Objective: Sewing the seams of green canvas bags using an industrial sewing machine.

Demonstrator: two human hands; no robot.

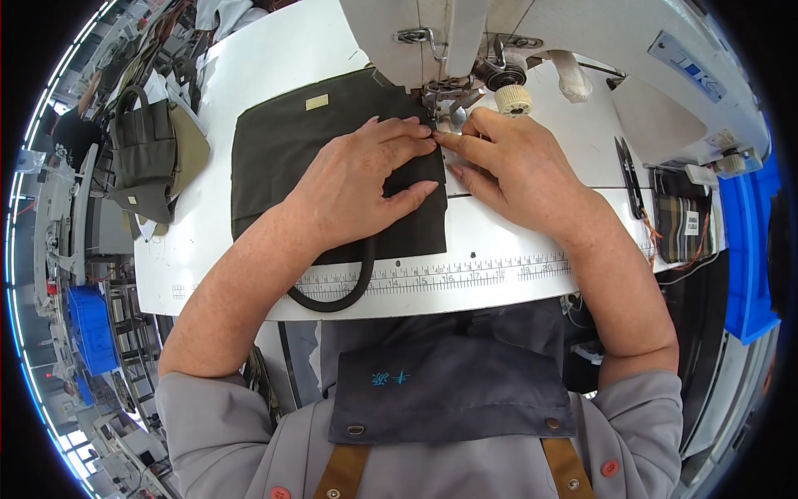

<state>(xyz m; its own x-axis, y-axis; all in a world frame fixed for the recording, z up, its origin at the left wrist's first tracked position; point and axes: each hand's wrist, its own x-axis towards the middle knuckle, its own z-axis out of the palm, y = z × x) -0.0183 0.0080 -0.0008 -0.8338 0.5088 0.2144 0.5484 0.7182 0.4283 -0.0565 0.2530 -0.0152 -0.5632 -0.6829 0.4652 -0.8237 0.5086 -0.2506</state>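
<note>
A dark olive fabric panel [274, 166] with a small pale yellow label [317, 102] lies on the white sewing table, a black looped handle [357, 283] showing at its lower edge. My left hand [357, 183] rests on the panel, thumb apart and fingertips near its right edge, below the needle area. My right hand [524, 175] is beside that edge, its index fingertip touching the fabric, thumb apart and other fingers bent. The presser foot area [442, 112] of the white sewing machine [623, 58] sits just above my fingers, partly hidden.
Black thread snips [629, 175] and plaid fabric [682, 216] lie at the right, beside a blue bin [744, 274]. A pile of olive bag pieces [145, 158] is at the back left. A printed ruler [432, 274] runs along the table's front edge.
</note>
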